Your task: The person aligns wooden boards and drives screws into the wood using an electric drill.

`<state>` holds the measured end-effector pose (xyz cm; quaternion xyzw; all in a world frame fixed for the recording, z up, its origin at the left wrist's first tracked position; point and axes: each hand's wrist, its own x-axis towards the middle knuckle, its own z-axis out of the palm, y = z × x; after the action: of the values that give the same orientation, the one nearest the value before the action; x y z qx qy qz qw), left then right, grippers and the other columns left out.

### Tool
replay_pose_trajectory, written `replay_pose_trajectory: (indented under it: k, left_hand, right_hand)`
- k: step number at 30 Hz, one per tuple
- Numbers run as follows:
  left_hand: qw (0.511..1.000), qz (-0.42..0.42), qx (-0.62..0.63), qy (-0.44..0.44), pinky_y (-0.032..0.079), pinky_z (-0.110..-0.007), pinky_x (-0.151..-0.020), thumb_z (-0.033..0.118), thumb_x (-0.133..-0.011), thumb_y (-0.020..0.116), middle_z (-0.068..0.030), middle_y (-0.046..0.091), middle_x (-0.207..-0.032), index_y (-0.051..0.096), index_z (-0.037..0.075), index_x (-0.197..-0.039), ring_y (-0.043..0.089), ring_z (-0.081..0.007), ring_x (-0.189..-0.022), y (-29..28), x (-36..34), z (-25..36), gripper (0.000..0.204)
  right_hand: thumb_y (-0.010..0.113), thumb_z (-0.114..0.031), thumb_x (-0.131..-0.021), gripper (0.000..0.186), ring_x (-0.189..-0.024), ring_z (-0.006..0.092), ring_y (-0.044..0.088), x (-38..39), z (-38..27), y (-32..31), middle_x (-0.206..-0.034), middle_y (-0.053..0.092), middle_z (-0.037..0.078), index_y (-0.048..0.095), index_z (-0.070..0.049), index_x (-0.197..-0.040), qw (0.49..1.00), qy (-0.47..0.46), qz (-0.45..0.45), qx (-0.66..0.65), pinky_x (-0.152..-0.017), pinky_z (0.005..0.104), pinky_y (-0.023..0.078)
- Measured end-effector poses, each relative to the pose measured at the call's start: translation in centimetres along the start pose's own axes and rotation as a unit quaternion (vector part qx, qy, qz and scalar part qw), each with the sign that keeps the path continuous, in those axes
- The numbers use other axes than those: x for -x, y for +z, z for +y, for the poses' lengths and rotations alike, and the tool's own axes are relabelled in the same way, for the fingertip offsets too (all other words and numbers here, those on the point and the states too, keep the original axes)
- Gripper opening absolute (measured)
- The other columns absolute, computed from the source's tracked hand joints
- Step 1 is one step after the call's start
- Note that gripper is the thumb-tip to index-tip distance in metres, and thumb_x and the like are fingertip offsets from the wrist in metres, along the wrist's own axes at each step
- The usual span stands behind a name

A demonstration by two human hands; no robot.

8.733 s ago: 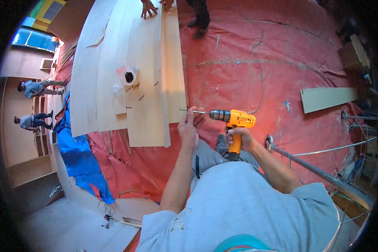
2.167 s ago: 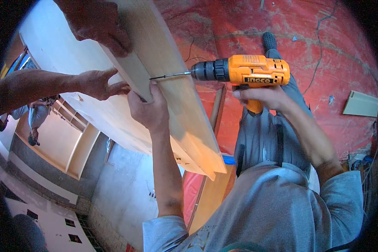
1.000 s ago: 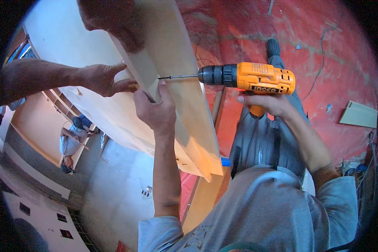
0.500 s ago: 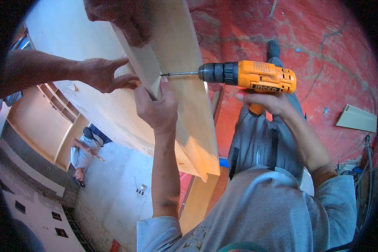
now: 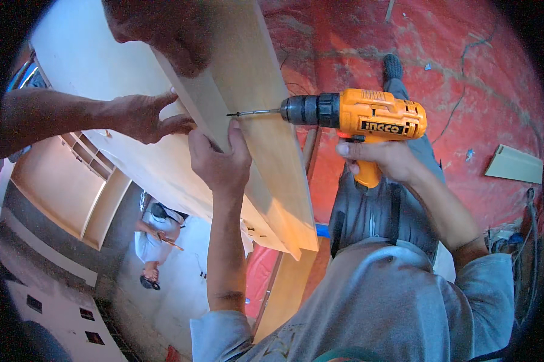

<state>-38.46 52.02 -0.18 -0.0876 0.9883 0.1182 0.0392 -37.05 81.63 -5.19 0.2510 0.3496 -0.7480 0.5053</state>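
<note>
Right hand (image 5: 384,158) is wrapped around the grip of the orange cordless drill (image 5: 377,113), and compared with half a second ago you can see more of the handle below the fingers, so either the drill or the hold has shifted a bit. The drill's pointing left, its long bit (image 5: 263,112) running across the wide pale board (image 5: 278,154) to the corner where a narrow wooden strip (image 5: 208,99) stands up from it. The tip's dark, too small to tell if that's a screw.

Left hand (image 5: 222,155) is pinched on that strip, thumb on the drill side just beside the tip, same spot as half a second back. In the oldest frame it was up at the bit instead.

Past that, a co-worker's hand (image 5: 148,117) comes in from the left, fingers at the strip's far side, with another dark, shadowed hand above. Further out, a person in a pale shirt (image 5: 157,238) has moved rightward. Red sheeting (image 5: 465,84) covers the floor to the right.
</note>
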Motion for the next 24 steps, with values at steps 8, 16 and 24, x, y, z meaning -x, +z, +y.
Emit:
replay_pose_trajectory:
  k: [8,16,24]
  left_hand:
    - [0.999,0.007,0.027,-0.029,0.051,-0.04,-0.066,0.016,-0.085,0.082,-0.0141,0.062,-0.084,0.061,0.0,-0.094,0.065,-0.0316,-0.074,0.3,0.7,0.9,0.029]
    - [0.999,-0.001,0.024,-0.029,0.056,-0.036,-0.075,0.016,-0.088,0.082,-0.0143,0.072,-0.093,0.066,-0.001,-0.104,0.071,-0.0236,-0.082,0.0,0.3,0.7,0.028]
    - [0.999,-0.007,0.017,-0.029,0.056,-0.035,-0.074,0.015,-0.088,0.082,-0.0136,0.072,-0.093,0.066,-0.002,-0.104,0.071,-0.0213,-0.08,0.2,0.1,0.1,0.028]
  right_hand:
    - [0.085,-0.032,-0.09,0.033,-0.061,0.0099,0.061,1.1,-0.2,-0.2,-0.074,0.064,-0.002,0.068,-0.009,-0.106,0.997,0.058,0.01,0.045,-0.057,0.0278,0.05]
    - [0.083,-0.029,-0.092,0.029,-0.063,0.0105,0.06,0.6,1.0,0.4,-0.075,0.062,0.0,0.064,-0.009,-0.098,0.999,0.042,-0.012,0.033,-0.057,0.0281,0.049]
    - [0.083,-0.03,-0.092,0.026,-0.065,0.0113,0.061,0.7,-0.5,0.6,-0.075,0.064,0.0,0.066,-0.01,-0.097,0.992,0.056,0.032,0.105,-0.058,0.0296,0.049]
